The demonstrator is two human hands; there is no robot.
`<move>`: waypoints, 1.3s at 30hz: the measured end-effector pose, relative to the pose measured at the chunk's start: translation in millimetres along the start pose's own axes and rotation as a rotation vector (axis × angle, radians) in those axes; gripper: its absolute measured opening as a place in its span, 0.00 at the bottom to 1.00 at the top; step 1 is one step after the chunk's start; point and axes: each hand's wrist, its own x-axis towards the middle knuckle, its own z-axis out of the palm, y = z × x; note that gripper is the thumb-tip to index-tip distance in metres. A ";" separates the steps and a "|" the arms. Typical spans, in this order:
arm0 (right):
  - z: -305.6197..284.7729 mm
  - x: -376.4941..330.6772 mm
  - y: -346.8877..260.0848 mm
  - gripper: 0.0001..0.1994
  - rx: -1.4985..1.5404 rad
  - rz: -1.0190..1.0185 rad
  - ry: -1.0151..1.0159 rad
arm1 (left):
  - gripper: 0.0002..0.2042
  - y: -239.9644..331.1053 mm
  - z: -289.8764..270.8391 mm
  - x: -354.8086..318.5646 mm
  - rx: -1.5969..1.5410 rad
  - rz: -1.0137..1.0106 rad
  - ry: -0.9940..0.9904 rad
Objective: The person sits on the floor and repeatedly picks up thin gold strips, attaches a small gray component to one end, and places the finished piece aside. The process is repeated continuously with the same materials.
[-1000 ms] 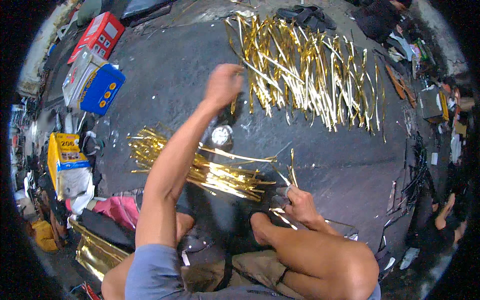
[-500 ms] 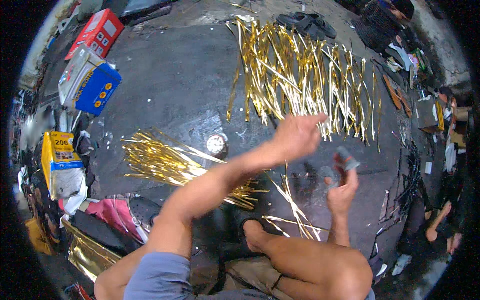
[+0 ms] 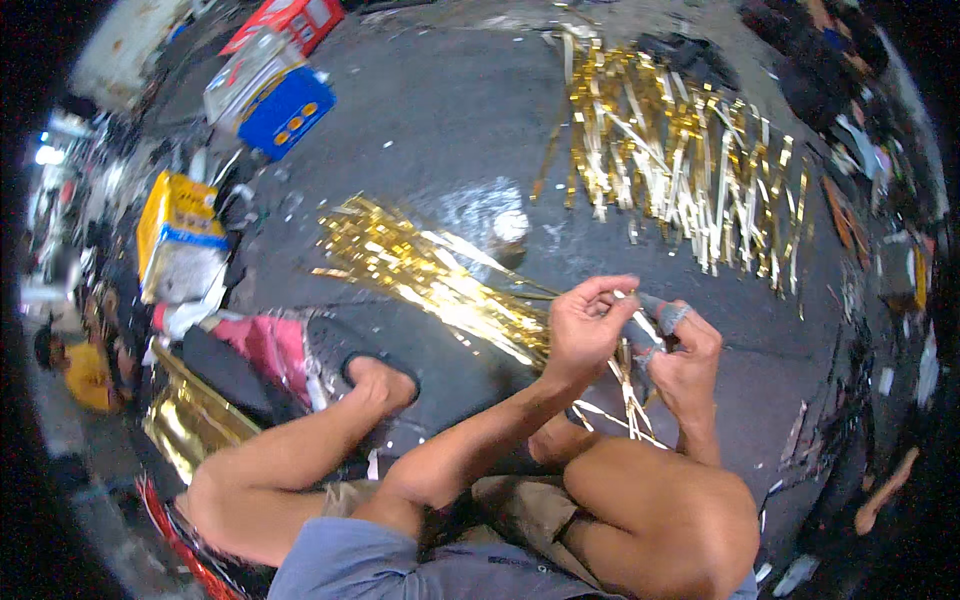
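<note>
Dark floor (image 3: 430,130) littered – loose spread of gold foil strips (image 3: 680,160) far side, denser shiny bundle (image 3: 430,270) near left, blue box (image 3: 285,112) beyond. Left hand (image 3: 585,325) and right hand (image 3: 680,350) close together, both pinching thin gold strip (image 3: 630,385) above knees – strip ends dangle below.

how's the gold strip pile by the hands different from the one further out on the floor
The near gold strip pile lies as a slanted, tightly packed sheaf running toward the left hand and right hand; the far gold strip pile is spread loose, its strips mostly pointing away from the person. The near pile looks solid gold; the far pile mixes gold with paler, silvery strips. The near pile reaches the hands; the far one lies apart. Both are shiny foil strips on the dark floor.
</note>
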 end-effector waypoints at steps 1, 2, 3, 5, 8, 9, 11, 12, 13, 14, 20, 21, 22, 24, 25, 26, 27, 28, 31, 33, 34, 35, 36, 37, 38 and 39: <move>3.7 0.9 -1.8 0.17 -0.026 -0.052 0.048 | 0.16 4.2 1.1 -3.8 -0.018 0.047 0.023; 7.5 1.8 -4.7 0.15 -0.010 -0.084 0.047 | 0.20 9.4 1.5 -10.4 -0.055 0.017 0.061; 10.1 3.0 -7.3 0.14 -0.005 -0.116 0.052 | 0.19 14.8 -1.3 -13.2 -0.104 -0.009 0.068; 10.5 5.3 -8.0 0.12 -0.017 -0.138 -0.002 | 0.16 17.5 -12.9 -13.7 -0.145 -0.037 0.105; 17.6 10.1 -9.6 0.12 -0.057 -0.223 -0.053 | 0.11 13.8 -29.5 -11.9 -0.122 -0.052 0.153; 19.6 11.2 -8.8 0.12 -0.049 -0.251 -0.065 | 0.10 14.0 -31.7 -12.7 -0.105 -0.056 0.148; 25.0 12.5 -6.4 0.12 -0.035 -0.303 -0.084 | 0.08 15.0 -36.2 -12.8 -0.072 -0.044 0.136; 26.5 13.0 -4.9 0.12 -0.059 -0.316 -0.087 | 0.08 16.0 -37.7 -11.7 -0.055 -0.029 0.126; 28.0 13.2 -3.4 0.12 -0.083 -0.327 -0.089 | 0.08 16.7 -39.1 -11.5 -0.037 -0.014 0.116; 29.3 13.3 -3.1 0.11 -0.107 -0.338 -0.089 | 0.08 16.9 -40.4 -12.0 -0.072 -0.022 0.111; 46.5 13.0 -5.5 0.10 -0.007 -0.330 0.051 | 0.09 10.2 -40.3 -16.8 -0.437 -0.101 0.093; 45.3 14.0 -4.8 0.11 0.006 -0.359 0.033 | 0.08 8.1 -39.5 -15.9 -0.484 -0.114 0.104; 49.7 13.2 -3.6 0.11 -0.014 -0.372 0.012 | 0.08 6.7 -42.2 -15.0 -0.527 -0.125 0.124; 55.2 12.3 -4.7 0.12 -0.059 -0.400 -0.031 | 0.06 8.7 -50.3 -7.0 -0.490 -0.076 0.205; 57.6 13.6 -6.8 0.11 -0.040 -0.420 -0.048 | 0.05 10.1 -57.1 -4.7 -0.485 -0.051 0.201; 59.1 14.8 -8.4 0.10 -0.021 -0.441 -0.065 | 0.04 11.2 -63.4 -2.7 -0.483 -0.025 0.198; 60.5 15.3 -9.5 0.10 0.004 -0.466 -0.084 | 0.04 16.4 -69.5 -1.7 -0.473 -0.027 0.180; 61.9 14.2 -10.4 0.10 0.003 -0.480 -0.080 | 0.04 21.7 -73.8 0.0 -0.466 -0.008 0.181; 64.1 12.5 -12.9 0.10 0.002 -0.528 -0.087 | 0.04 36.0 -87.1 9.7 -0.471 0.032 0.183; 66.6 8.3 -9.8 0.10 0.005 -0.552 -0.113 | 0.04 41.8 -103.8 20.1 -0.468 0.065 0.236; 67.8 6.9 -10.6 0.10 0.020 -0.561 -0.121 | 0.04 46.1 -112.4 24.9 -0.468 0.085 0.257; 68.5 4.8 -11.3 0.10 0.035 -0.570 -0.130 | 0.04 48.8 -121.0 27.8 -0.494 0.090 0.259; 69.9 2.2 -10.7 0.10 0.053 -0.577 -0.137 | 0.03 51.2 -130.8 32.7 -0.504 0.100 0.282; 67.0 -0.2 -7.4 0.11 0.026 -0.577 -0.166 | 0.03 53.9 -140.7 38.5 -0.515 0.110 0.305; 66.7 -4.1 -4.2 0.12 0.013 -0.580 -0.182 | 0.03 61.0 -150.7 42.7 -0.524 0.122 0.330; 67.1 -8.8 -0.5 0.12 -0.001 -0.583 -0.198 | 0.03 69.2 -162.5 46.4 -0.525 0.118 0.338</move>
